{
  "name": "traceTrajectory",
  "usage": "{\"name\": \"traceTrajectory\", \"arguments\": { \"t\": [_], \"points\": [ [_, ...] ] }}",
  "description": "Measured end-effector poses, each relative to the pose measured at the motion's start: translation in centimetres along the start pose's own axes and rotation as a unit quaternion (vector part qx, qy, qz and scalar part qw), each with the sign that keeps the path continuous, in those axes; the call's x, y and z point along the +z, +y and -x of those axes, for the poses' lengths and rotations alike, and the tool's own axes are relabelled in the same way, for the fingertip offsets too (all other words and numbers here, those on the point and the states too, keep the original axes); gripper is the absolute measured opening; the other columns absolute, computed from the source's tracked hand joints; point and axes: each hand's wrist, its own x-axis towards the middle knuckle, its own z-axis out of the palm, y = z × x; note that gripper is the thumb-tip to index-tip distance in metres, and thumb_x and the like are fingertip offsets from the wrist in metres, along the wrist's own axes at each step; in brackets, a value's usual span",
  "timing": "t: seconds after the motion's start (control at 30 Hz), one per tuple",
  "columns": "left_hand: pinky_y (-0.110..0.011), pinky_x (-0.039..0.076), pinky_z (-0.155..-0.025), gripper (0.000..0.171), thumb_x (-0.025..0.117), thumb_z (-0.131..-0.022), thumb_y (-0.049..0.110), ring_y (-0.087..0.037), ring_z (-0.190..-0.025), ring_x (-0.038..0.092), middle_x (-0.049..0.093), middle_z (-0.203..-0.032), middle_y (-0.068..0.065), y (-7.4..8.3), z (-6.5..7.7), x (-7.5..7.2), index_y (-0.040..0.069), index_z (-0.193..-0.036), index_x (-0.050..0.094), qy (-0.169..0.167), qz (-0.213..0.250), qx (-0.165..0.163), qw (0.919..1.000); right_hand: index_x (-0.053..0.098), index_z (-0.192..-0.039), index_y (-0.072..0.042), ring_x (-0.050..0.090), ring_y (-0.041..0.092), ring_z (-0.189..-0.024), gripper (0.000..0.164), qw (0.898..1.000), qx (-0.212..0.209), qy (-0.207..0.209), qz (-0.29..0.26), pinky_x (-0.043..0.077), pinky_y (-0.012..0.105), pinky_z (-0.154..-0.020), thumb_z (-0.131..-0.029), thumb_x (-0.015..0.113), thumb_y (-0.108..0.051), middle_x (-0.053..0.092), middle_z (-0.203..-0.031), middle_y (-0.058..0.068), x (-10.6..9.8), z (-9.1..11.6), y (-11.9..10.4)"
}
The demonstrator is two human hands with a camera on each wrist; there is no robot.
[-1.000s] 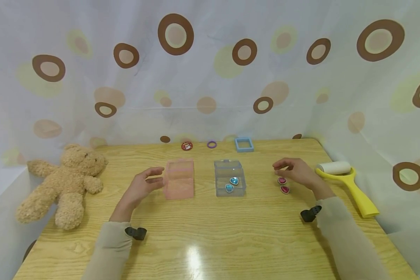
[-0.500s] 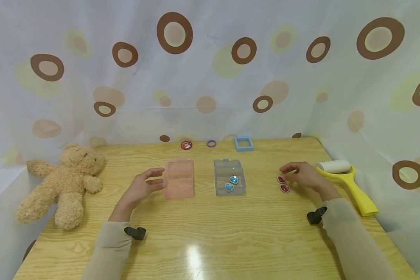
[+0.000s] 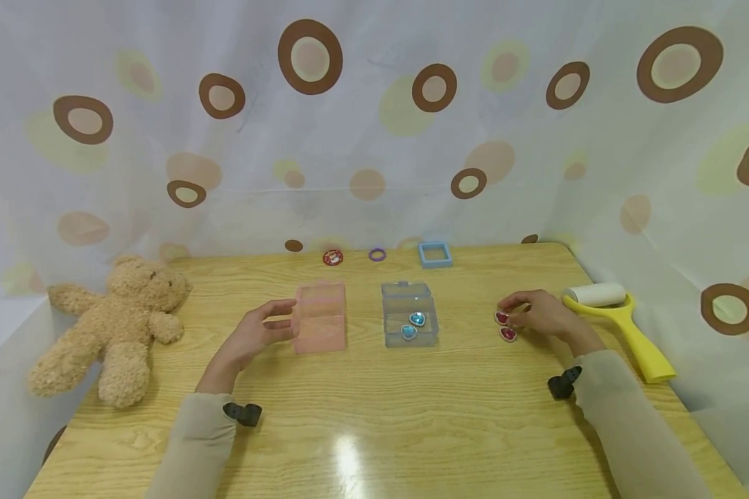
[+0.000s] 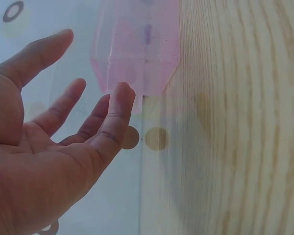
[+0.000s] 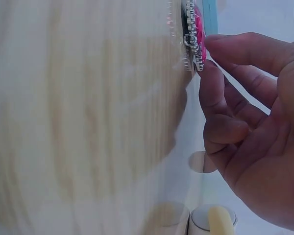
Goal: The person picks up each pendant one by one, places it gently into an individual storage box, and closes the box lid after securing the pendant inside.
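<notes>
My right hand (image 3: 546, 317) is at a red teardrop rhinestone (image 3: 502, 317) with a silver beaded rim, its thumb and forefinger at the stone's edge. In the right wrist view, the fingertips meet the red rhinestone (image 5: 198, 41) low on the table. A second red rhinestone (image 3: 508, 334) lies just in front of it. On the left, my left hand (image 3: 256, 336) has its fingers spread loosely at the side of a clear pink box (image 3: 320, 335), whose lid is up. Two blue rhinestones (image 3: 417, 319) lie inside a clear grey-blue box (image 3: 410, 342), lid also up.
A teddy bear (image 3: 121, 326) lies at the left edge. At the right edge is a yellow-handled lint roller (image 3: 627, 333). Along the back sit a round red badge (image 3: 333, 258), a purple ring (image 3: 377, 255) and a blue square frame (image 3: 435, 263), before a dotted curtain (image 3: 374, 138).
My right hand has come down and slightly right onto the upper red rhinestone, its fingers drawing together there. The left hand has stayed beside the pink box.
</notes>
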Motion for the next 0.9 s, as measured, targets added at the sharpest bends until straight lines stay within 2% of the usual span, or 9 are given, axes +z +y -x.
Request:
{"name": "traceTrajectory", "arguments": {
  "t": [0.27,0.5,0.9],
  "points": [
    [-0.054,0.044,-0.110,0.068,0.069,-0.095,0.016,-0.045,-0.142,0.040,0.031,-0.156,-0.023,0.05,0.32,-0.13,0.005,-0.154,0.035,-0.008,0.007,0.002,0.9999,0.068,-0.123,-0.008,0.063,0.017,-0.088,0.034,1.000,0.010,0.000,0.011,0.053,0.030,-0.072,-0.089,0.070,-0.014,0.069,-0.114,0.014,0.23,-0.44,-0.18],
    [-0.050,0.047,-0.108,0.068,0.068,-0.095,0.012,-0.045,-0.141,0.041,0.032,-0.156,-0.025,-0.20,0.30,-0.18,0.005,-0.154,0.034,-0.017,0.015,0.004,0.9997,0.069,-0.121,-0.009,0.063,0.016,-0.087,0.034,0.999,0.008,0.004,0.040,0.050,0.030,-0.073,-0.091,0.071,-0.024,0.071,-0.108,0.010,0.27,-0.50,-0.39],
    [-0.049,0.048,-0.108,0.068,0.067,-0.096,0.011,-0.046,-0.141,0.040,0.031,-0.156,-0.025,-0.23,0.23,-0.12,0.003,-0.154,0.033,-0.023,0.010,0.004,0.9997,0.068,-0.121,-0.007,0.065,0.020,-0.090,0.033,0.997,-0.002,0.009,0.070,0.051,0.029,-0.072,-0.094,0.069,-0.025,0.070,-0.109,0.011,-0.10,-0.26,-0.94]
  ]
}}
